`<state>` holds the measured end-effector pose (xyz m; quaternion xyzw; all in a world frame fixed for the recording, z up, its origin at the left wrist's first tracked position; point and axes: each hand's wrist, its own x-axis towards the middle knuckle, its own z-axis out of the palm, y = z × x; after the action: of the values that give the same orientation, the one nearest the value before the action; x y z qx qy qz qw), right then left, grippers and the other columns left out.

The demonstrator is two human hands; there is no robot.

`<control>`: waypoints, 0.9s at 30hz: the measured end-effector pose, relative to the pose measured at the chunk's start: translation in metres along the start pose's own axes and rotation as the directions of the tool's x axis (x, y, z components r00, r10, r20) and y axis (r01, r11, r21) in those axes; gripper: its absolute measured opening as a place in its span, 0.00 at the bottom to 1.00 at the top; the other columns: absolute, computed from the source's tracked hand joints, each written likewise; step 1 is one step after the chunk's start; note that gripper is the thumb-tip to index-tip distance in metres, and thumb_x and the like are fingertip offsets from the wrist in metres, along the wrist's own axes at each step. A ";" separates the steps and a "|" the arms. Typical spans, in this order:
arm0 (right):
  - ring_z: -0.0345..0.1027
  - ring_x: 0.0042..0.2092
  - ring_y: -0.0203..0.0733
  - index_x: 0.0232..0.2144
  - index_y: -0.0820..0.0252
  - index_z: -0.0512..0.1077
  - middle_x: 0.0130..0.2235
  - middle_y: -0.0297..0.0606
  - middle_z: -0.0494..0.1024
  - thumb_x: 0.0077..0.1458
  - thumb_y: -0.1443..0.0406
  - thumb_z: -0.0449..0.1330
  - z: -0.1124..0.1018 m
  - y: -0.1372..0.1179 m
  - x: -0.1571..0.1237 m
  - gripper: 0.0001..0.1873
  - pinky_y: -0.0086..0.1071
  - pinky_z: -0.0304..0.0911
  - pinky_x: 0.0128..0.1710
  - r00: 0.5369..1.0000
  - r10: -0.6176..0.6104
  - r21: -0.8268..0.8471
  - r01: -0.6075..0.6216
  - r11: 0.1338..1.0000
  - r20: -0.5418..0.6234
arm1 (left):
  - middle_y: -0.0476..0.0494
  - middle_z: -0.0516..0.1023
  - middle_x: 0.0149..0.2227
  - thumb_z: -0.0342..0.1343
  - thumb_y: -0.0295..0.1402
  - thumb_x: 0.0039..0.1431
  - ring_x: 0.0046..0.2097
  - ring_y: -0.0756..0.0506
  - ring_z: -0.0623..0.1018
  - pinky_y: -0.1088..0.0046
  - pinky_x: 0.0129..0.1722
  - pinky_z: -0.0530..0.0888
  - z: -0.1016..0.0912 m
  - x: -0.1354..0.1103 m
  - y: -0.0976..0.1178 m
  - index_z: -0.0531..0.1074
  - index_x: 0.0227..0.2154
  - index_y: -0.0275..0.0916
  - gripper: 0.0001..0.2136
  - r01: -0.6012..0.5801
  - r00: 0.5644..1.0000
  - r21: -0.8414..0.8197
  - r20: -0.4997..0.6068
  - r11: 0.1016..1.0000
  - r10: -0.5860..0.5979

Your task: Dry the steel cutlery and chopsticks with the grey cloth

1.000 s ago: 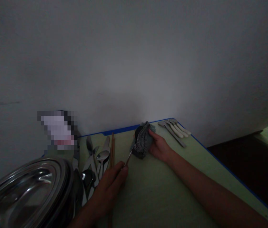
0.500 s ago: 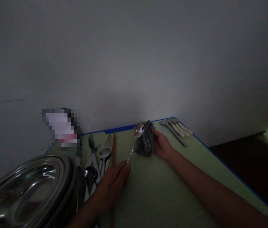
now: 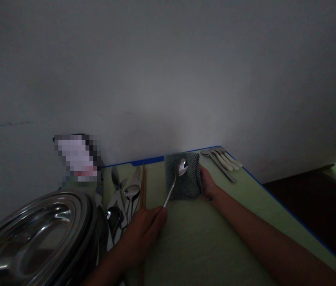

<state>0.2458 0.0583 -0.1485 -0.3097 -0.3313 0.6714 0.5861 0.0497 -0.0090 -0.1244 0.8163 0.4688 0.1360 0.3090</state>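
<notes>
Near the middle of the green-topped table, my left hand (image 3: 148, 228) grips a metal spoon (image 3: 181, 167) by its handle, bowl end up and away from me. Behind the bowl spreads a grey-green cloth (image 3: 170, 174) with a dark checked edge. My right hand (image 3: 208, 183) holds this cloth from its right side; most of the fingers are hidden behind it. The spoon's bowl lies in front of the cloth; whether they touch, I cannot tell.
Several spoons and knives (image 3: 132, 192) lie in a loose pile left of the wooden chopsticks (image 3: 143, 186). Stacked metal trays (image 3: 66, 198) stand at the front left, a blurred-out phone-like object (image 3: 78, 157) behind them. Several white-handled utensils (image 3: 226, 159) and a spoon (image 3: 218, 166) lie at the far right.
The cloth was bunched to the right of the spoon and is now opened out flat behind its bowl. The spoon and my left hand have shifted slightly right.
</notes>
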 end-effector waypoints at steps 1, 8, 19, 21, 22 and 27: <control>0.72 0.39 0.45 0.31 0.57 0.73 0.30 0.35 0.79 0.43 0.53 0.59 0.000 0.001 -0.001 0.16 0.37 0.66 0.41 0.998 0.061 0.022 -0.061 0.998 -0.003 | 0.49 0.71 0.22 0.33 0.43 0.63 0.28 0.48 0.72 0.75 0.31 0.67 0.001 0.000 0.000 0.68 0.24 0.39 0.22 -0.001 1.000 0.012 0.003 1.000 0.001; 0.72 0.30 0.37 0.33 0.60 0.72 0.29 0.32 0.79 0.39 0.64 0.67 -0.002 0.007 -0.003 0.16 0.33 0.66 0.38 0.999 0.041 -0.009 -0.041 0.999 0.009 | 0.48 0.70 0.22 0.32 0.41 0.64 0.27 0.48 0.72 0.74 0.30 0.64 0.003 0.000 0.002 0.66 0.22 0.38 0.22 -0.006 0.998 0.141 0.069 0.990 -0.004; 0.71 0.27 0.35 0.32 0.59 0.70 0.26 0.30 0.77 0.38 0.62 0.67 0.001 0.009 -0.003 0.16 0.31 0.66 0.32 1.000 0.016 -0.047 -0.015 0.999 0.015 | 0.48 0.71 0.23 0.31 0.40 0.64 0.29 0.47 0.72 0.73 0.31 0.64 0.002 -0.003 0.005 0.65 0.23 0.39 0.22 -0.035 0.995 0.191 0.095 0.981 0.017; 0.70 0.26 0.36 0.30 0.59 0.70 0.24 0.30 0.76 0.41 0.58 0.66 0.003 0.011 -0.003 0.15 0.32 0.66 0.31 1.000 0.010 -0.042 -0.010 0.999 -0.016 | 0.48 0.70 0.23 0.31 0.40 0.64 0.29 0.47 0.72 0.73 0.31 0.64 0.003 -0.002 0.004 0.65 0.23 0.39 0.22 -0.035 0.995 0.184 0.096 0.982 0.017; 0.71 0.27 0.37 0.29 0.59 0.69 0.23 0.30 0.76 0.42 0.56 0.65 0.003 0.012 -0.002 0.15 0.32 0.66 0.30 0.999 0.013 -0.035 -0.014 0.999 -0.037 | 0.48 0.70 0.23 0.31 0.41 0.64 0.28 0.48 0.72 0.73 0.31 0.64 0.003 -0.002 0.004 0.65 0.23 0.39 0.22 -0.038 0.995 0.176 0.098 0.984 0.021; 0.72 0.33 0.41 0.28 0.60 0.70 0.24 0.34 0.76 0.44 0.52 0.62 0.005 0.014 0.000 0.17 0.34 0.67 0.34 0.992 -0.006 -0.029 0.002 1.000 -0.123 | 0.49 0.69 0.22 0.32 0.42 0.63 0.26 0.49 0.71 0.74 0.30 0.64 0.002 -0.001 0.003 0.64 0.22 0.39 0.22 -0.043 0.996 0.116 0.082 0.992 0.034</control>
<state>0.2337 0.0561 -0.1564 -0.3585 -0.3048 0.6449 0.6022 0.0524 -0.0114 -0.1240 0.8467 0.4473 0.0815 0.2762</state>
